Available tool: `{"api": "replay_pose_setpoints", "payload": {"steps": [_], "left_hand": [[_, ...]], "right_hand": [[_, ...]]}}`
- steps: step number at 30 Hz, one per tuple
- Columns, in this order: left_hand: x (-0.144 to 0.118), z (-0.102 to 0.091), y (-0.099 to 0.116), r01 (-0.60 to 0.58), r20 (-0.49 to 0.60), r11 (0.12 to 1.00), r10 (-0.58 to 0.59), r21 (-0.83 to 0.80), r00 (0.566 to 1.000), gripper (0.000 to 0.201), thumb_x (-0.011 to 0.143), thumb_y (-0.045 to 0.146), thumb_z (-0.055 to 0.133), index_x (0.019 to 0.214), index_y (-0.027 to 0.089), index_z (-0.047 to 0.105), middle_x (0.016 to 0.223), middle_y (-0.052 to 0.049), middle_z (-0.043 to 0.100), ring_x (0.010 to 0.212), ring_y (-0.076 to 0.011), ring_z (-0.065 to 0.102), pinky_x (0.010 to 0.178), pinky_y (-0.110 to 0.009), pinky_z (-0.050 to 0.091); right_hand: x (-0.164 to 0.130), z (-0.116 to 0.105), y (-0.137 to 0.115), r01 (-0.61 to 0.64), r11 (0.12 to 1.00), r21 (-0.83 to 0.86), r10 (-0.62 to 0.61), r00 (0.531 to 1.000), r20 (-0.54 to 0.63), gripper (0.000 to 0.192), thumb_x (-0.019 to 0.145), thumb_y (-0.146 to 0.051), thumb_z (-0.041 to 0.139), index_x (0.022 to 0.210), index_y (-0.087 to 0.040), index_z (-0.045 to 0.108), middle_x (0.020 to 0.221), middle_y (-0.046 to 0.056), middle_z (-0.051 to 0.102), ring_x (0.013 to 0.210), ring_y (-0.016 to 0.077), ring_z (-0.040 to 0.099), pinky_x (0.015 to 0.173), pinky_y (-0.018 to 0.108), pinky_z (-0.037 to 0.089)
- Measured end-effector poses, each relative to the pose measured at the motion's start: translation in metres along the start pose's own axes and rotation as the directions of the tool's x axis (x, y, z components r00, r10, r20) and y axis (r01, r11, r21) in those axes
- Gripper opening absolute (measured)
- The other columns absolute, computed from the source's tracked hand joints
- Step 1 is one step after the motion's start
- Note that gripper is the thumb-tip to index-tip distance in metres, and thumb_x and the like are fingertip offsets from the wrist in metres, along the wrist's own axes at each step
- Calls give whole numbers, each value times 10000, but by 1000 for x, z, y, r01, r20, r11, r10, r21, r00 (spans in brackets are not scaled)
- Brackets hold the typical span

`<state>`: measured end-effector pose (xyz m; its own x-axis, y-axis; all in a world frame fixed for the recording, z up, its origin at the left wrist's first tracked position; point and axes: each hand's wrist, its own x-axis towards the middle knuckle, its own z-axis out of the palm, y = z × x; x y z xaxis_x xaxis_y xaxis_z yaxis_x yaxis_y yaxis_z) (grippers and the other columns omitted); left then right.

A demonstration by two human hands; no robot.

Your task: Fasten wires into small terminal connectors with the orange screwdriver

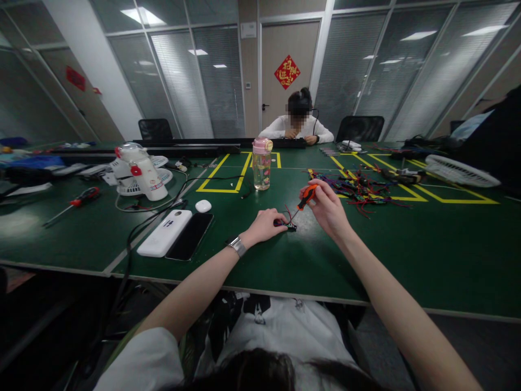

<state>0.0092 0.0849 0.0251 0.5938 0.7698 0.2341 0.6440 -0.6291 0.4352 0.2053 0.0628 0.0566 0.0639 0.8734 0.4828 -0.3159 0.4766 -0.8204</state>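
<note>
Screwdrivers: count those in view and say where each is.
2. The orange-and-black screwdriver is in the right hand; the red-and-black screwdriver lies on the green table, toward the left of the picture. Others may be hidden in the wire pile.

Left of the pink-lidded bottle stands a white flask; left and in front of it, a black phone; behind it, a seated person.

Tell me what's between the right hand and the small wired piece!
In the head view, the orange screwdriver lies between them, slanting from the right hand down toward the small wired piece.
</note>
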Motion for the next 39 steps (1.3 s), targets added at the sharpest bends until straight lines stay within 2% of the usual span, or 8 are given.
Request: {"api": "replay_pose_setpoints", "payload": {"steps": [6,13,17,22,29,33,39], "left_hand": [[-1,-1,0,-2,4,1000,2,-8,1000,173,915,346,697,1015,217,753,967,-34,657,912,-193,614,851,-305,446],[1,2,-3,-5,-2,1000,5,-7,1000,170,915,341,703,1020,218,754,961,-31,656,918,-189,612,858,-302,438],[1,3,-3,0,-1,1000,0,-1,1000,170,912,346,705,1011,217,756,951,-30,647,899,-185,606,851,-304,438],[1,2,-3,-7,1,1000,7,8,1000,176,915,350,695,1019,221,755,945,-32,648,903,-187,606,863,-314,447],[1,2,-2,7,3,1000,-7,1,1000,174,913,342,703,1020,215,756,950,-32,645,906,-191,607,856,-310,440],[1,1,-1,10,7,1000,-10,-2,1000,167,915,336,702,1017,216,756,958,-33,647,912,-192,610,855,-311,441],[1,1,-1,8,6,1000,-8,0,1000,171,910,333,710,1025,216,756,959,-33,653,921,-196,613,868,-319,443]], "right_hand": [[2,-5,2,39,998,-48,-41,998,-39,232,776,-472,797,907,-313,691,842,-30,647,772,152,616,827,343,562],[1,-3,-4,-1,1000,9,1,1000,8,277,802,-470,769,1031,-330,700,904,-12,698,845,165,654,855,355,550],[1,0,-2,-1,1000,23,1,1000,-10,245,815,-491,750,976,-318,689,914,-4,711,872,177,660,874,374,551],[2,-4,2,10,1000,-14,-10,1000,-19,246,787,-492,780,931,-318,681,885,-21,680,817,164,638,821,352,562],[0,-1,-2,-14,1000,15,13,1000,26,268,832,-494,737,1046,-340,687,916,-9,705,884,178,666,879,375,557],[0,2,-3,-12,998,54,11,1000,21,246,827,-511,740,969,-320,682,891,-9,700,872,174,664,878,368,563],[0,-1,0,24,1000,0,-24,999,-41,242,786,-496,784,911,-312,687,866,-22,659,788,150,619,850,341,567]]}}
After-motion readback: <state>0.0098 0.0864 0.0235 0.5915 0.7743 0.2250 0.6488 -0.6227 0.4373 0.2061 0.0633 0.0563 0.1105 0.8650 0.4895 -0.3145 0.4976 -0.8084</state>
